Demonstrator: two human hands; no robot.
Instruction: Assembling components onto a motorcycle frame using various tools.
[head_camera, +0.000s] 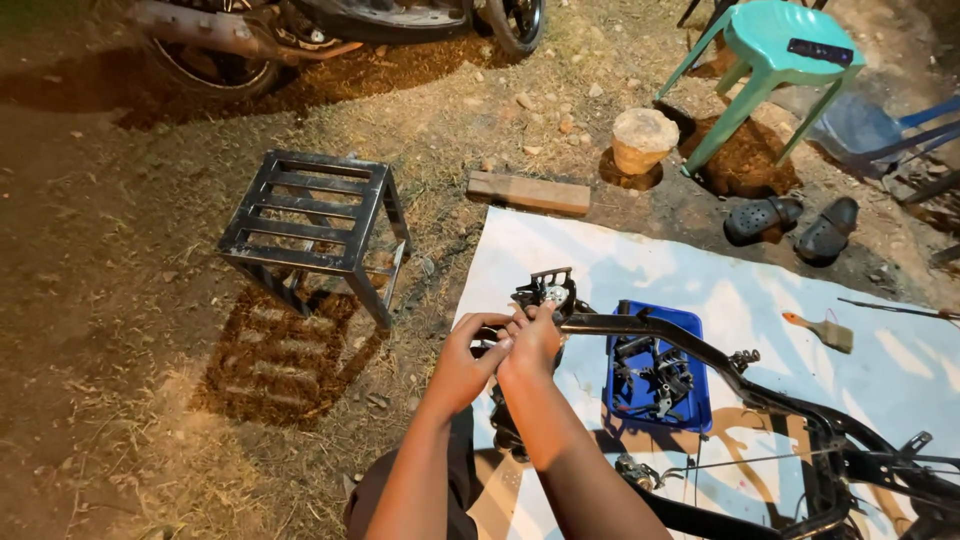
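Black metal fills our hands: our left hand (467, 355) and right hand (530, 340) both close around the front end of a motorcycle frame (700, 360), which lies on the white sheet (620, 260). Beside the frame sits a blue tray (690, 325) of parts; a paintbrush (820, 328) lies beyond it.

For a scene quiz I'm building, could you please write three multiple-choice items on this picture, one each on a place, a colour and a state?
1. Where is the paintbrush?
A. on the white sheet
B. on the stool
C. in the tray

2. What colour is the tray of parts?
A. red
B. blue
C. yellow

3. What are the left hand and right hand doing?
A. resting apart
B. together on the black frame end
C. holding the brush

Answers: 1 A, it lies on the sheet; 2 B, its rim is blue; 3 B, both hands meet there.
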